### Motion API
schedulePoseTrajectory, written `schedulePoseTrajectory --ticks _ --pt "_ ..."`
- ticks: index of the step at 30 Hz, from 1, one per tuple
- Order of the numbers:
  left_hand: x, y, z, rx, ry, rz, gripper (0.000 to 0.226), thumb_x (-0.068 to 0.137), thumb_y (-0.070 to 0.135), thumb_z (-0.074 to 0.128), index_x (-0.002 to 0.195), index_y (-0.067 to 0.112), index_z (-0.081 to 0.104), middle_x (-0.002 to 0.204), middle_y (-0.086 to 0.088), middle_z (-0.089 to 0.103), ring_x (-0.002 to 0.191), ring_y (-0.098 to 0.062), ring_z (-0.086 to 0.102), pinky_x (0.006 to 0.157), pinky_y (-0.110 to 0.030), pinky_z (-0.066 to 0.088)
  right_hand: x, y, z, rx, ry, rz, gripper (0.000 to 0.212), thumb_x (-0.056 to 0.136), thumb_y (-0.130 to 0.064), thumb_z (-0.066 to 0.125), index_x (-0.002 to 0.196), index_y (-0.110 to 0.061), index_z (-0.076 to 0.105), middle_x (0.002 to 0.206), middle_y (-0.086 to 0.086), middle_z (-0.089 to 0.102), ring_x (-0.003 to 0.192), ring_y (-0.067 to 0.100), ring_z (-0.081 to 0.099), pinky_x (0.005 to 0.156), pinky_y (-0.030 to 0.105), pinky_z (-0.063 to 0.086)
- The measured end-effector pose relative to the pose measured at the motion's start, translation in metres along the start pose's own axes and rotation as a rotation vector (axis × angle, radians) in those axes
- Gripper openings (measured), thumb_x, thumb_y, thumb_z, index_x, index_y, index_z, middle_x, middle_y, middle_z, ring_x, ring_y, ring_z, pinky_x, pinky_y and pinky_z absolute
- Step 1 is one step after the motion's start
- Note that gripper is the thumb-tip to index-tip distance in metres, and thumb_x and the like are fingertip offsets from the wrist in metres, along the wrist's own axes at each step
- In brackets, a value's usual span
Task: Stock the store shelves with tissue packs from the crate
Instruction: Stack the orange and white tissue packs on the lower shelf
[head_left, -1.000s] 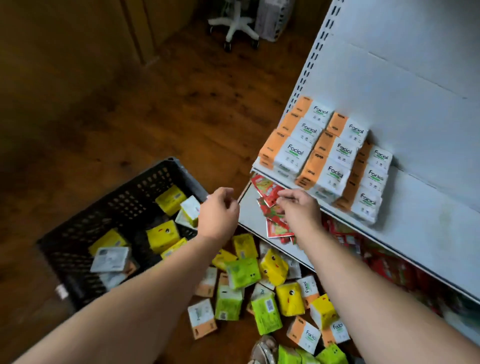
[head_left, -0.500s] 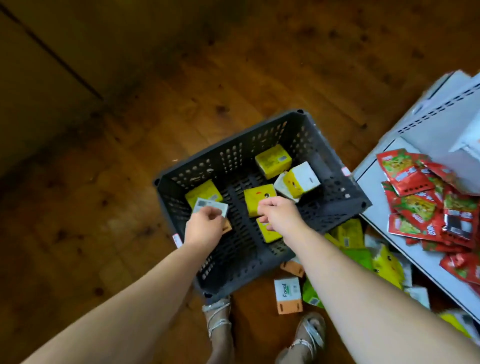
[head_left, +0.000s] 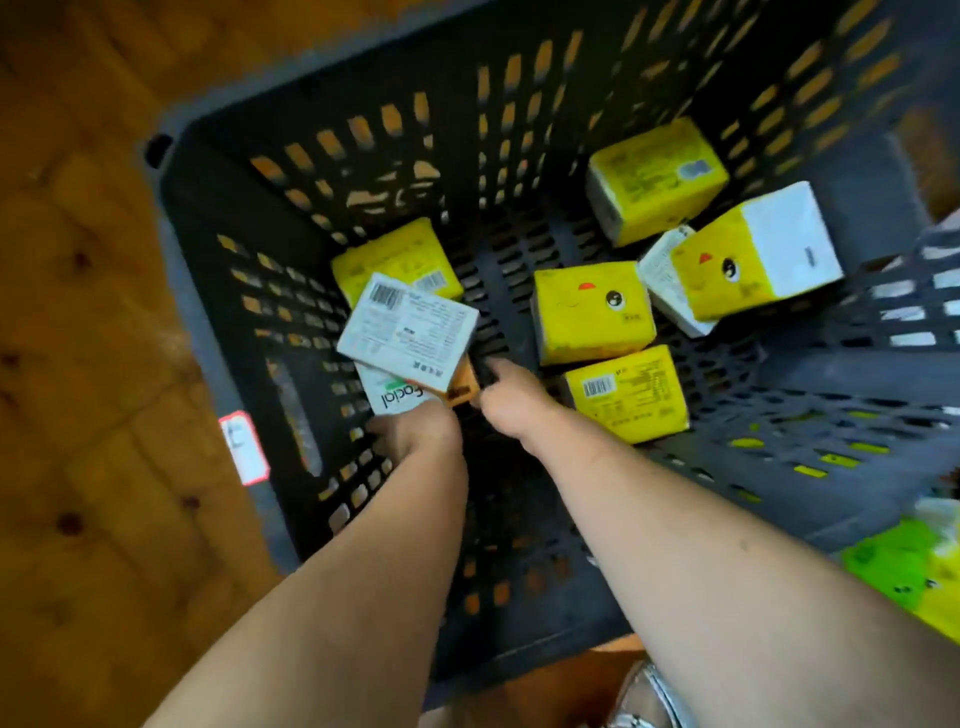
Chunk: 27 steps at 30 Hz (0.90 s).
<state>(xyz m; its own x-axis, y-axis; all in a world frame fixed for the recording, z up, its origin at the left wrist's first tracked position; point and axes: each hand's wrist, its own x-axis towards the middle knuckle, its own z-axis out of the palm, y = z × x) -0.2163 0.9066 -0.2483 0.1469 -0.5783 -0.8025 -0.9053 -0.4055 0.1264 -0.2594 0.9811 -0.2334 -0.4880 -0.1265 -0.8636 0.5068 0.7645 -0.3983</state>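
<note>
The dark plastic crate (head_left: 467, 130) fills the head view, seen from above. Both my hands are down inside it. My left hand (head_left: 415, 431) grips a white-and-orange "Facial" tissue pack (head_left: 395, 397), and a second white pack (head_left: 408, 327), barcode side up, lies across it. My right hand (head_left: 511, 400) sits just right of them, fingertips at the orange end of the Facial pack; I cannot see whether it grips. Several yellow tissue packs lie loose on the crate floor, among them one with a face print (head_left: 592, 312) and one barcode-up (head_left: 626, 392).
More yellow packs (head_left: 657, 179) and a white pack (head_left: 665, 286) lie toward the crate's far right corner. Wooden floor (head_left: 78, 312) surrounds the crate. Green packs (head_left: 904, 571) lie on the floor at the right, and a sandalled foot (head_left: 644, 696) shows at the bottom.
The view has swung from the shelf down onto the crate and come much closer. Both hands have gone from the shelf into the crate, and the left hand has closed on the white packs.
</note>
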Motion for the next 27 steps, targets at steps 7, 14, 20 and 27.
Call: schedulePoseTrajectory --ticks 7,14,20,27 --pt "-0.022 0.000 -0.028 -0.053 0.047 0.070 0.034 0.093 0.020 0.048 0.122 0.002 0.049 0.126 -0.017 0.054 0.116 -0.035 0.052 0.096 -0.038 0.043 -0.007 0.002 -0.008 0.243 0.145 0.023 0.029 0.084 -0.009 0.063 0.112 -0.011 0.063 0.112 0.007 0.065 0.104 0.024 0.059 0.089 0.032 0.046" --pt "-0.110 0.009 -0.072 -0.250 -0.317 0.153 0.018 0.083 0.002 0.058 0.088 0.013 0.046 0.079 -0.009 0.057 0.057 -0.019 0.051 0.055 -0.026 0.042 -0.087 -0.017 -0.083 0.843 0.134 0.074 0.028 0.088 0.006 0.045 0.078 -0.019 0.052 0.084 0.006 0.060 0.077 0.019 0.056 0.065 0.030 0.047" --pt "-0.202 0.037 -0.113 -0.141 -0.665 0.336 0.036 0.085 0.010 0.056 0.116 0.028 0.051 0.110 -0.005 0.064 0.097 -0.025 0.061 0.077 -0.035 0.047 -0.180 -0.046 -0.165 0.740 0.154 -0.125 0.032 0.083 0.009 0.042 0.078 -0.016 0.061 0.072 0.006 0.059 0.062 0.017 0.053 0.056 0.024 0.042" --pt "-0.304 0.071 -0.137 0.100 -0.805 0.611 0.018 0.079 0.011 0.065 0.095 0.018 0.062 0.095 -0.011 0.068 0.088 -0.029 0.062 0.085 -0.041 0.048 -0.263 -0.066 -0.226 0.597 0.178 -0.298 0.028 0.076 0.004 0.049 0.094 -0.004 0.069 0.075 0.003 0.061 0.062 0.011 0.052 0.052 0.018 0.041"
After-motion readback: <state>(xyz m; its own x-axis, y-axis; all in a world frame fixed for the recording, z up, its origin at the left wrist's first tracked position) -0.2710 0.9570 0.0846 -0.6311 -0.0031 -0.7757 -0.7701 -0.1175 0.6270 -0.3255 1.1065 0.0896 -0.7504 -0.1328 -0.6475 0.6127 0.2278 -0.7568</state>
